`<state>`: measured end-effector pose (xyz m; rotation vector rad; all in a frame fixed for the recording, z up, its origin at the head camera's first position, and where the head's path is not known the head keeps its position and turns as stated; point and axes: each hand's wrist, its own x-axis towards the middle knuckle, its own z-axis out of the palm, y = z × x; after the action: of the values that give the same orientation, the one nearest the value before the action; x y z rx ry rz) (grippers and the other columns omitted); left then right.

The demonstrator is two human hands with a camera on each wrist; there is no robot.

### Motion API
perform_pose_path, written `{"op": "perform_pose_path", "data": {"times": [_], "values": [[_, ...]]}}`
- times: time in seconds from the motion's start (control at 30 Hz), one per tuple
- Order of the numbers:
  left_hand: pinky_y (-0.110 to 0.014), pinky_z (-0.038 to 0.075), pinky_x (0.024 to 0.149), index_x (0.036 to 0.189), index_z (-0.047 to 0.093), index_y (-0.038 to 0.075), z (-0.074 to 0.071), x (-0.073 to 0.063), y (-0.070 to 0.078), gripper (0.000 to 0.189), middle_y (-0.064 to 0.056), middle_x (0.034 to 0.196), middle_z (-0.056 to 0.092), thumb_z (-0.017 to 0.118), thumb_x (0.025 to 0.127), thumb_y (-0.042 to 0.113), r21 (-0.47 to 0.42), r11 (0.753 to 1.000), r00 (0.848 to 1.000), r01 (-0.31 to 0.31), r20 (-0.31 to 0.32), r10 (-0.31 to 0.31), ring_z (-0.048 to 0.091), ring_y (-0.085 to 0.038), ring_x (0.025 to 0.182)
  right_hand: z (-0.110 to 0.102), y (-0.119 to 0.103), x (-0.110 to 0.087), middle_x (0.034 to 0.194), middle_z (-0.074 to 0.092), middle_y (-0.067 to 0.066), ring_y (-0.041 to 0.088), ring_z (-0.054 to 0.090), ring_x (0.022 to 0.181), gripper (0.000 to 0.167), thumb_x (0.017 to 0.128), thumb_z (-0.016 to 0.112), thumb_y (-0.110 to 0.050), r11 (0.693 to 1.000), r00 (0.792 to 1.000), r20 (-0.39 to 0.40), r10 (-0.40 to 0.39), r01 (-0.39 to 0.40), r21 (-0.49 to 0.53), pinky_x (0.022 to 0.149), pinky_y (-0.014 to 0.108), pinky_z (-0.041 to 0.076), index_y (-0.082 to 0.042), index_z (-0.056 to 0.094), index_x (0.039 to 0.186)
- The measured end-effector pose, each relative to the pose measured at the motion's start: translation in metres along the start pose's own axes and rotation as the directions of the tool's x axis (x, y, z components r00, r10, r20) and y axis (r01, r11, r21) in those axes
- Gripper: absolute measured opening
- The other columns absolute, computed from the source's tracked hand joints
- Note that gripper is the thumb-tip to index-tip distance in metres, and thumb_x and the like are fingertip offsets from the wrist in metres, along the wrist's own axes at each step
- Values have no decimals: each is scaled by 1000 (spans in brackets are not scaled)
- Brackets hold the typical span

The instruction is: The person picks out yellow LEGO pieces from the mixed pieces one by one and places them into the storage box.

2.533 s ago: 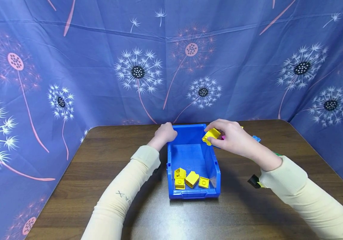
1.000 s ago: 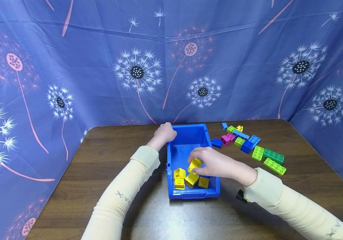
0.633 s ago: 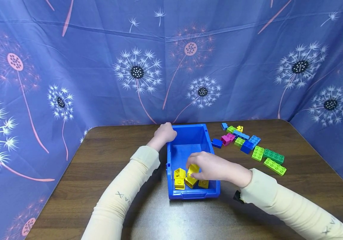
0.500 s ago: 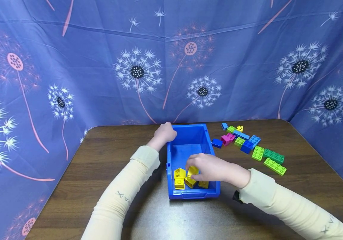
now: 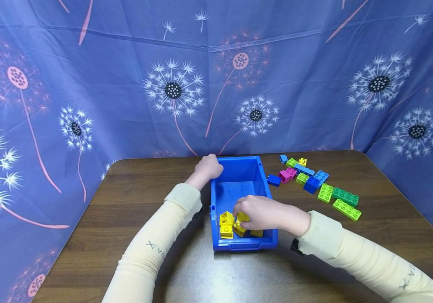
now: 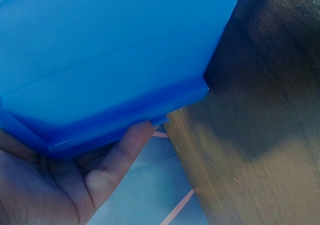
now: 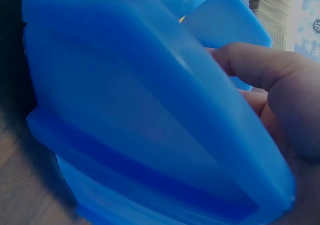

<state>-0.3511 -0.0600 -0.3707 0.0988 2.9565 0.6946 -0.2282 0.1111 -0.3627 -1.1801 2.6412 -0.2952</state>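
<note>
A blue plastic storage bin [image 5: 244,247] stands on the table with several yellow toy bricks [image 5: 226,230] at its near end. My left hand [image 5: 209,167] grips the bin's far left corner; in the left wrist view its thumb lies along the blue rim. Inside the bin, low over the other bricks, my right hand [image 5: 262,213] pinches a yellow toy brick [image 5: 242,217], partly covered by the fingers. From the right wrist, the bin's side wall [image 7: 125,100] hides most of the fingers and the brick.
Right of the bin lie loose toy bricks: pink [image 5: 285,176], blue [image 5: 312,185], lime [image 5: 347,209], dark green [image 5: 345,196] and a small yellow one [image 5: 302,162]. A blue dandelion-print cloth [image 5: 125,84] hangs behind the wooden table [image 5: 125,235].
My right hand has carried the yellow brick from above the bin's right wall down toward the bricks at its near end. My left hand stays at the corner.
</note>
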Motion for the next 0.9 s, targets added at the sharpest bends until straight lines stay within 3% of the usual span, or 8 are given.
{"op": "perform_pose_path", "data": {"times": [0.5,0.9], "values": [[-29,40,51,111,57,2,0,-1,0,28,-7,77,52,49,91,20,-6,1000,1000,-7,-3,7,57,-21,67,0,0,1,111,66,4,19,64,99,28,83,72,-21,1000,1000,20,13,-13,7,81,33,54,-12,69,109],[-29,38,49,107,57,3,1,-1,0,25,-5,72,48,49,91,20,-7,1000,1000,4,-2,-4,55,-19,63,-6,-2,-4,110,66,3,18,64,98,28,83,72,-24,1000,1000,-26,-16,16,-20,80,31,54,-13,69,108]]}}
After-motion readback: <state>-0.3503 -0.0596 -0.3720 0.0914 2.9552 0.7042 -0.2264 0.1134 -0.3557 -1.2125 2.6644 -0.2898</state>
